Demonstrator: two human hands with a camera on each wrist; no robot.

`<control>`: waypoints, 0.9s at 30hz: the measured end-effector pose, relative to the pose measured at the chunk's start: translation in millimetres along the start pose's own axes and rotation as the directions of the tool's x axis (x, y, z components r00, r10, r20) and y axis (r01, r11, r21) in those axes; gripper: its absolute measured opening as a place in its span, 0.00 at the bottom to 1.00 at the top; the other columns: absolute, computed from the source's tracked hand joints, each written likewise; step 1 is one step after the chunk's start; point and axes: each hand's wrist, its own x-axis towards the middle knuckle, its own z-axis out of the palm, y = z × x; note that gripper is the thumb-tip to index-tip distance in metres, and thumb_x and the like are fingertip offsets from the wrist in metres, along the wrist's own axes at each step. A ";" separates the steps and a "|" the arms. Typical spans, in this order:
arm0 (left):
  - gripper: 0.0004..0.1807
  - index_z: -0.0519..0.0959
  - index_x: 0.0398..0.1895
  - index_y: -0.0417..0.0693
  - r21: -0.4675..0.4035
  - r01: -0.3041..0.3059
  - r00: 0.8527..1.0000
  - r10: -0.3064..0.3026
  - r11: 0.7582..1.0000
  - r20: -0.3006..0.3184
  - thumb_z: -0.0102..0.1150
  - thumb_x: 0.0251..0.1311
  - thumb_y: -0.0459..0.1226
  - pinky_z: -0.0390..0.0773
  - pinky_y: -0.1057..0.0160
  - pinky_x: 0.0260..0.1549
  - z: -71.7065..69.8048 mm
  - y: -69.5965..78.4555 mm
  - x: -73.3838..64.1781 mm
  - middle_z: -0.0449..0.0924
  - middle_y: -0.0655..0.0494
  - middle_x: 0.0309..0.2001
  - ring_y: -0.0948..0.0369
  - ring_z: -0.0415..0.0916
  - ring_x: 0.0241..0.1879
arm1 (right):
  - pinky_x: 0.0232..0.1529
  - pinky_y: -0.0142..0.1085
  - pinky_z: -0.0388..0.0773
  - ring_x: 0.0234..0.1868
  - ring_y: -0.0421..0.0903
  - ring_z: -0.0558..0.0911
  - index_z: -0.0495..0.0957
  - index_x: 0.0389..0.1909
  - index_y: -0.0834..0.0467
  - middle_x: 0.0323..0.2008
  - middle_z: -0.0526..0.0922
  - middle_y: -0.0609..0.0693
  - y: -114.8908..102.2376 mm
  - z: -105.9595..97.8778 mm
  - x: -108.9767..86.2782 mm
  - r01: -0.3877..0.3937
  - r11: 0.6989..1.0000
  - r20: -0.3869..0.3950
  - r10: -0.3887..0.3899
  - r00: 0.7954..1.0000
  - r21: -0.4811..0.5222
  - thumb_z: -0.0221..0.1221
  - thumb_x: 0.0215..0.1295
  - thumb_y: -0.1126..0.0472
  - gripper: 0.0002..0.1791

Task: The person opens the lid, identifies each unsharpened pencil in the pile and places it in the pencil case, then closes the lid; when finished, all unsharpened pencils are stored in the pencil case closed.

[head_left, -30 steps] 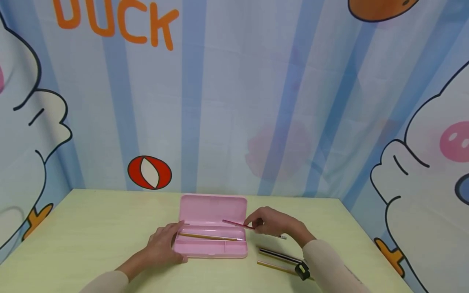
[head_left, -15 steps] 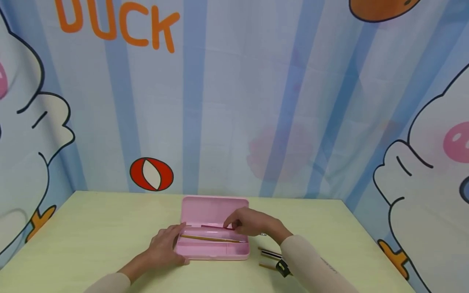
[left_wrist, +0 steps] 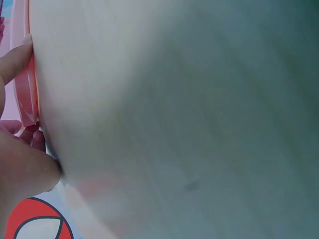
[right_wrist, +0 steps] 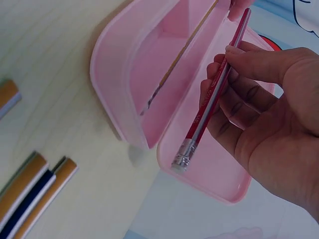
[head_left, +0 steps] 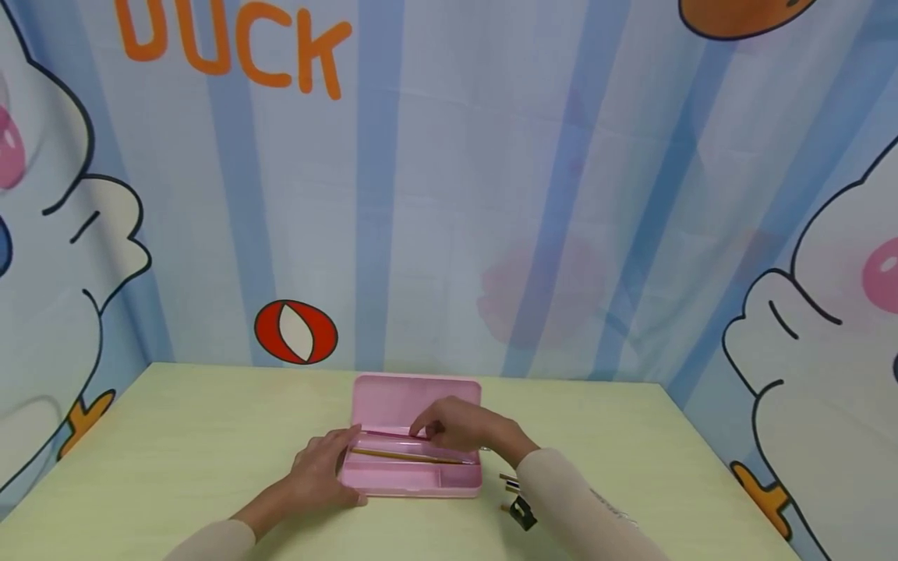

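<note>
Rear: blue-striped curtain. Hangs behind pale yellow table. Bears orange "DUCK" lettering at upper left, red-and-white oval below lettering, and white cartoon figures, partly cropped, at both sides.

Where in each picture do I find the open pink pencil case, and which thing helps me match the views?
Head: low, near the middle, the pink pencil case lies open.
Left wrist: the case, only a strip, upper left edge.
Right wrist: the case, upper middle, partly behind the right hand.
Shared landmark: the left hand at the case's end.
</note>
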 end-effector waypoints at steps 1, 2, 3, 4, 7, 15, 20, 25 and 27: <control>0.56 0.63 0.74 0.46 0.001 0.001 1.000 -0.001 1.000 0.000 0.83 0.38 0.41 0.58 0.34 0.65 -0.2 0.2 -0.1 0.66 0.43 0.70 0.44 0.62 0.63 | 0.32 0.24 0.68 0.27 0.34 0.69 0.86 0.50 0.56 0.26 0.76 0.44 -0.4 0.9 1.4 0.006 1.000 0.000 -0.006 1.000 0.000 0.59 0.66 0.72 0.16; 0.56 0.63 0.74 0.46 0.002 0.000 1.000 0.000 1.000 0.000 0.83 0.38 0.41 0.58 0.34 0.65 -0.4 0.5 0.0 0.66 0.43 0.70 0.44 0.63 0.63 | 0.32 0.24 0.68 0.27 0.34 0.69 0.86 0.50 0.57 0.27 0.78 0.45 -1.1 1.7 2.8 0.013 1.000 0.000 -0.013 1.000 0.004 0.59 0.66 0.72 0.16; 0.56 0.63 0.74 0.46 0.001 -0.001 1.000 0.001 1.000 -0.002 0.83 0.38 0.41 0.58 0.34 0.65 -0.5 0.6 0.0 0.67 0.43 0.70 0.44 0.63 0.63 | 0.32 0.24 0.67 0.28 0.34 0.69 0.86 0.50 0.58 0.28 0.79 0.46 -1.5 2.6 4.4 0.022 1.000 0.001 -0.022 1.000 0.003 0.59 0.66 0.72 0.15; 0.56 0.63 0.74 0.46 0.002 -0.001 1.000 0.001 1.000 -0.002 0.83 0.38 0.41 0.59 0.34 0.64 -0.5 0.7 0.0 0.67 0.43 0.70 0.44 0.63 0.63 | 0.32 0.24 0.67 0.27 0.35 0.69 0.86 0.50 0.58 0.29 0.81 0.47 -1.7 3.7 5.9 0.029 1.000 0.003 -0.029 1.000 0.006 0.59 0.66 0.72 0.15; 0.56 0.64 0.74 0.46 0.003 0.003 1.000 -0.003 1.000 -0.001 0.83 0.38 0.42 0.59 0.34 0.64 -0.7 1.3 -0.2 0.67 0.43 0.70 0.45 0.63 0.62 | 0.31 0.24 0.68 0.27 0.34 0.69 0.86 0.50 0.59 0.32 0.84 0.48 -1.4 7.8 10.5 0.024 0.999 0.010 -0.024 1.000 0.030 0.60 0.66 0.72 0.15; 0.56 0.63 0.74 0.47 0.013 0.013 1.000 -0.013 1.000 0.006 0.83 0.38 0.42 0.59 0.34 0.64 -0.2 -0.5 1.0 0.66 0.44 0.71 0.45 0.63 0.62 | 0.32 0.23 0.70 0.28 0.33 0.71 0.86 0.50 0.57 0.34 0.86 0.45 3.5 17.8 18.5 -0.020 0.998 0.008 0.020 1.000 0.061 0.62 0.64 0.71 0.15; 0.56 0.63 0.74 0.48 0.013 0.014 1.000 -0.014 1.000 0.006 0.83 0.38 0.43 0.59 0.34 0.65 0.8 -0.7 1.3 0.66 0.44 0.71 0.45 0.62 0.63 | 0.34 0.23 0.72 0.29 0.33 0.73 0.87 0.49 0.57 0.36 0.87 0.45 4.2 20.2 19.3 -0.026 0.998 0.001 0.026 1.000 0.057 0.61 0.64 0.72 0.15; 0.56 0.63 0.74 0.48 0.020 0.015 1.000 -0.015 1.000 0.008 0.82 0.39 0.43 0.59 0.34 0.64 0.5 -0.4 1.7 0.66 0.44 0.71 0.45 0.62 0.63 | 0.37 0.23 0.75 0.31 0.32 0.75 0.87 0.48 0.58 0.37 0.88 0.47 2.3 21.7 19.8 -0.010 0.998 -0.022 0.011 1.000 0.057 0.61 0.64 0.72 0.15; 0.55 0.63 0.74 0.48 0.021 0.017 1.000 -0.017 1.000 0.011 0.82 0.39 0.43 0.59 0.34 0.65 0.6 -0.6 1.9 0.66 0.44 0.71 0.45 0.62 0.63 | 0.37 0.23 0.75 0.31 0.32 0.76 0.87 0.48 0.58 0.38 0.89 0.47 1.6 22.7 19.5 -0.010 0.998 -0.026 0.012 1.000 0.056 0.61 0.64 0.72 0.14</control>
